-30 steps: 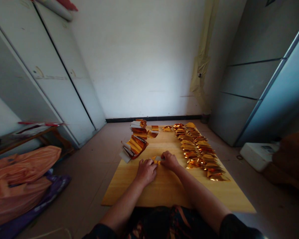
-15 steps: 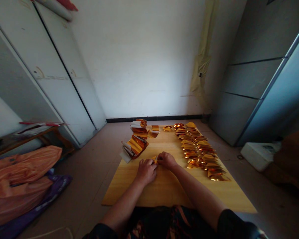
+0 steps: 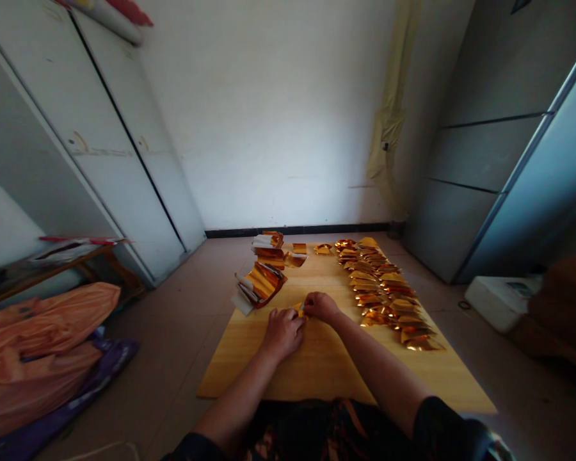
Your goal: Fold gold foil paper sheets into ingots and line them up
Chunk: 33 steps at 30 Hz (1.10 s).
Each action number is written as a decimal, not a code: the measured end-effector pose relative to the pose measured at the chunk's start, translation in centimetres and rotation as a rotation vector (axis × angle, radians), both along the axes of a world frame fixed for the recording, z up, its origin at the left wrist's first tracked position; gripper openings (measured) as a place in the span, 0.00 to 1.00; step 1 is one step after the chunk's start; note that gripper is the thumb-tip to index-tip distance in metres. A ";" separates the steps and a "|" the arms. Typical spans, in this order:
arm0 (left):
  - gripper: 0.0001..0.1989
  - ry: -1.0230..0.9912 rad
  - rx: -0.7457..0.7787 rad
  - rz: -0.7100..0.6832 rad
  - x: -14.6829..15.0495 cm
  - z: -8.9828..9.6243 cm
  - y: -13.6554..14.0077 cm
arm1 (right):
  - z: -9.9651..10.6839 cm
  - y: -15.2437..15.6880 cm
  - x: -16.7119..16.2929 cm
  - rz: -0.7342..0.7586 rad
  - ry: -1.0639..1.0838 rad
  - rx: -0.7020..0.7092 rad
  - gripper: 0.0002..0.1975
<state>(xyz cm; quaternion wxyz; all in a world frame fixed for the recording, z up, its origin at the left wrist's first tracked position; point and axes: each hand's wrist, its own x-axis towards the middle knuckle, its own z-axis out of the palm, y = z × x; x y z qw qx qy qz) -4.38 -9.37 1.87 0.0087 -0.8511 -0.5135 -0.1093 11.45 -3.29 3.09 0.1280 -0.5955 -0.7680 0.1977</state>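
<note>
**Gold paper pinched between two hands on a floor board**

Tiled floor, white wall at 12 o'clock, pale cupboard doors at 10 o'clock, grey fridge at 2 o'clock. Low on the floor, one wooden board, long axis running from 6 to 12 o'clock, away from the body.

Near the board's middle, one small gold paper, caught between both hands. Left hand at the paper's 7 o'clock, knuckles up, fingers curled and closed on its near edge. Right hand at the paper's 3 o'clock, fingertips pinching its far corner. Both hands touching the paper, neither nearer. Long axis of the paper too hidden to tell.

Counted:
- two hands, one paper between them;
- two stacks of unfolded gold sheets at 11 o'clock from the hands, just beyond the left hand;
- one long row of folded gold pieces from 1 to 3 o'clock, overlapping, roughly twenty, exact number not readable;
- one orange bag at 9 o'clock, well apart;
- one white box at 3 o'clock, off the board.
</note>
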 end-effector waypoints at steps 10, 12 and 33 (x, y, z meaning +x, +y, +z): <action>0.16 0.000 -0.030 0.010 0.1 0.3 -0.1 | -0.4 0.1 -0.2 -0.021 0.015 0.016 0.08; 0.15 -0.004 -0.020 0.012 0.1 0.2 -0.1 | -0.5 0.1 0.1 -0.014 0.028 0.026 0.08; 0.06 -0.191 0.031 0.241 1.3 -0.1 1.2 | -0.2 -4.4 2.1 0.202 -0.215 0.228 0.13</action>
